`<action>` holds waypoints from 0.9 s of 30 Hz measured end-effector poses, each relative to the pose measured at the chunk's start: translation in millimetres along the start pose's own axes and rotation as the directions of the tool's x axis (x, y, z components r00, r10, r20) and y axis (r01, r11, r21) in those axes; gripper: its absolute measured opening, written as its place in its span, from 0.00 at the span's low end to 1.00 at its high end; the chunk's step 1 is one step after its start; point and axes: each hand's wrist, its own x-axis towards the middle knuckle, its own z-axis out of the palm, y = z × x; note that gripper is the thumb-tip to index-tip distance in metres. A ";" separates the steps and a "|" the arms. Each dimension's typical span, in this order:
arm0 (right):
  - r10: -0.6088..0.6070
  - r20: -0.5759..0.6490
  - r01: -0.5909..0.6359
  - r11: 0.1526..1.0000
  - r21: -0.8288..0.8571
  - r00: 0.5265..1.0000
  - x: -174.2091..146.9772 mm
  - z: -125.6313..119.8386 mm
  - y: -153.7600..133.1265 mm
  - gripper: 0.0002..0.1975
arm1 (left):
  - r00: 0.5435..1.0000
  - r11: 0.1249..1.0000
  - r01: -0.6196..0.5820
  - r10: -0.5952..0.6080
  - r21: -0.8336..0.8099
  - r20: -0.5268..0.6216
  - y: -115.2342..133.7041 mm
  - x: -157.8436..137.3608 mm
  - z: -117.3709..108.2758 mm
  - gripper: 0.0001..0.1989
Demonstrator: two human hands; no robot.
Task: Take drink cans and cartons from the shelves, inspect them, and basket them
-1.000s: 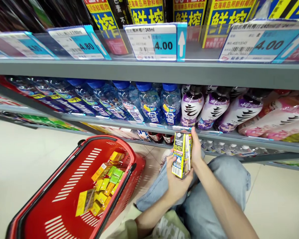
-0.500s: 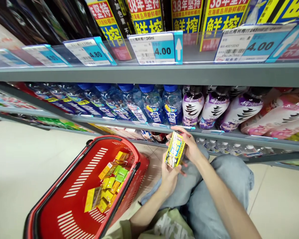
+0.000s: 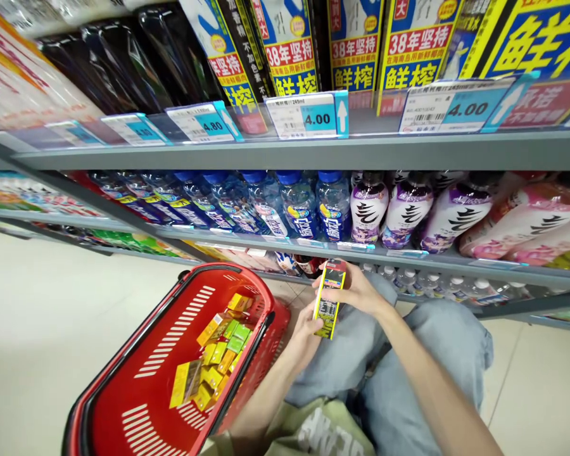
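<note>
Between my two hands is a small drink carton (image 3: 330,307), held above my knees with a narrow dark side covered in fine print facing up. My left hand (image 3: 304,332) grips its lower left end, thumb on the near corner. My right hand (image 3: 355,288) holds it from the upper right, with the thumb lying across the printed side. Left of my hands stands a red shopping basket (image 3: 156,310). Small yellow, orange and green boxes (image 3: 213,358) lie in a heap inside it.
Ahead runs a grey store shelf (image 3: 294,152) with price tags (image 3: 308,116). Large coconut drink cartons (image 3: 351,57) stand on the upper level. Below are blue-capped bottles (image 3: 332,206) and purple-labelled bottles (image 3: 368,212). Small bottles (image 3: 432,282) line the bottom level, close to my knees.
My hands have turned the carton from its wide yellow front to its narrow printed side. The view has tilted up slightly, and the shelf and basket appear shifted in it.
</note>
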 end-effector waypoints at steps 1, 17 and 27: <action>-0.026 -0.016 0.025 0.999 -0.023 1.000 0.3 0.3 1.6 0.22 | 1.000 0.999 0.002 -0.003 0.045 0.010 1.5 1.1 0.6 0.24; -0.070 -0.076 0.063 0.994 -0.090 0.995 8.2 7.8 9.4 0.22 | 0.976 0.928 0.132 -0.183 -0.349 -0.119 17.4 1.3 33.3 0.26; -0.148 -0.199 0.153 0.988 0.012 0.969 2.2 16.2 12.7 0.22 | 0.984 0.952 0.175 -0.178 -0.249 0.012 17.1 3.8 16.1 0.26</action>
